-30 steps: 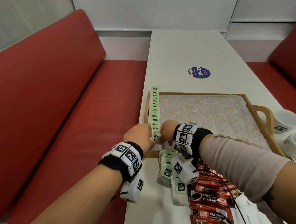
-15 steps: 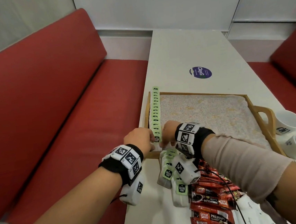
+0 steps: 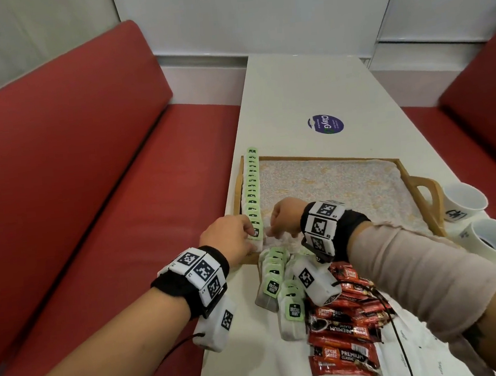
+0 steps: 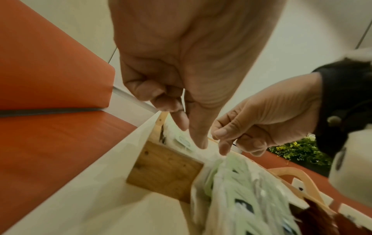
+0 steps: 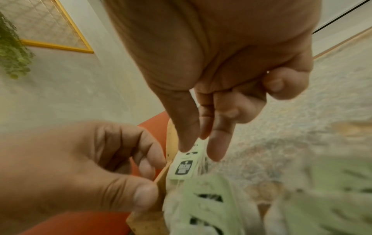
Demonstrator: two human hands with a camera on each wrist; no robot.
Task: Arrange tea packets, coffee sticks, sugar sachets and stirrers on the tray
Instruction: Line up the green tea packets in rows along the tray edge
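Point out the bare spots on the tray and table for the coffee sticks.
Free: the tray liner between the tea packet row and the handle side; also the table beyond the round sticker. Crowded: the tray's near left corner, where the left hand and right hand work, and the near table with loose tea packets and coffee sticks.

Bare tray liner [image 3: 346,184] right of tea row [image 3: 252,187]

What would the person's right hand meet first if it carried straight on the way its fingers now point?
Most likely the nearest tea packet in the row along the tray; the right hand points down-left at it, fingertips apparently touching already, though depth is unclear.
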